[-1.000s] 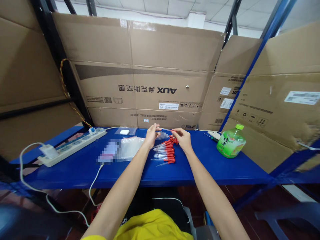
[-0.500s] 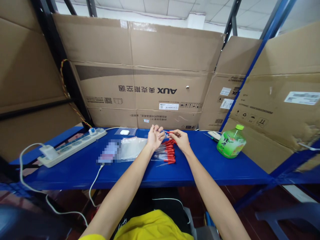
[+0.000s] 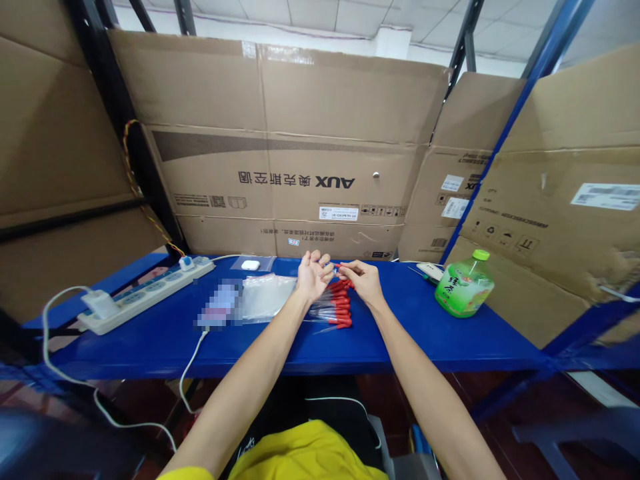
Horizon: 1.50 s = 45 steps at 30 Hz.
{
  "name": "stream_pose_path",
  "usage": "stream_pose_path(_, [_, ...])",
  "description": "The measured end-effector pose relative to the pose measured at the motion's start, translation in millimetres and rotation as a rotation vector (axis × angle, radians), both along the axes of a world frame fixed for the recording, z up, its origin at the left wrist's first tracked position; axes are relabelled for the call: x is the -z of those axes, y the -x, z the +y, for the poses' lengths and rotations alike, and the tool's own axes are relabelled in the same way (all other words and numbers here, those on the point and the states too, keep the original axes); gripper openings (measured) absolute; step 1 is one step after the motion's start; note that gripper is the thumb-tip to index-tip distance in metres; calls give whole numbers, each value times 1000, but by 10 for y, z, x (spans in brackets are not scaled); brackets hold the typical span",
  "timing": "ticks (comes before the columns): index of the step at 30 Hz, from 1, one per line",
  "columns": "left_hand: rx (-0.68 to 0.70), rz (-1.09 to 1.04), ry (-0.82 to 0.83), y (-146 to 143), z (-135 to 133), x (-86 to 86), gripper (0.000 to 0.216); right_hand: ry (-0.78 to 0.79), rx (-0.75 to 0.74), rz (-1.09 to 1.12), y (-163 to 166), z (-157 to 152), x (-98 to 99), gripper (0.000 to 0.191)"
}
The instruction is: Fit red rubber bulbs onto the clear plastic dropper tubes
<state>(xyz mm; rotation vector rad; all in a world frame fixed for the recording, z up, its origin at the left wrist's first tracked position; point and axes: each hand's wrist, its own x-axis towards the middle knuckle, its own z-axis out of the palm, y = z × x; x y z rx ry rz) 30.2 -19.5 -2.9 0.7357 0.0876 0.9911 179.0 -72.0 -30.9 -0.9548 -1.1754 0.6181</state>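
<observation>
My right hand is closed in a pinch on a small piece with a red end, held above the back part of the table. My left hand is turned palm up, fingers curled, closed at the clear end of that same piece. Its exact kind is too small to make out. Below both hands lies a row of several similar slim pieces, clear on the left with red ends on the right. Part of the row is hidden by my hands. Beside my left forearm are flat clear plastic bags.
The blue table also bears a phone on a cable, a white power strip, a white case and a green bottle. A thin tool lies left of the bottle. Cardboard walls the back and sides.
My fingers have shifted slightly around the red-ended piece, and the hands sit a little closer together. Nothing else on the table has visibly moved.
</observation>
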Motion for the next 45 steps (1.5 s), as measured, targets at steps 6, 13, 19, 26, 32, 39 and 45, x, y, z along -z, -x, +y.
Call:
stream_pose_path(6, [-16, -6, 6, -15, 16, 34, 42, -43, 38, -74, -17, 7, 30, 32])
stream_pose_path(13, [35, -45, 35, -17, 28, 60, 37, -88, 69, -209, -10, -49, 6, 24])
stream_pose_path(19, [4, -23, 23, -50, 38, 89, 38, -96, 108, -254, 19, -60, -18, 25])
stream_pose_path(26, [-203, 260, -109, -61, 184, 147, 34, -36, 101, -134, -99, -12, -27, 33])
stream_pose_path(32, [-867, 1115, -486, 155, 393, 214, 30, 110, -76, -421, -265, -80, -59, 31])
stream_pose_path(39, [-693, 1433, -1114, 184, 470, 401, 22, 219, -186, -664, -220, -109, -30, 31])
stream_pose_path(45, [-579, 1555, -1263, 158, 499, 461, 15, 213, 351, -707, -489, -74, -27, 38])
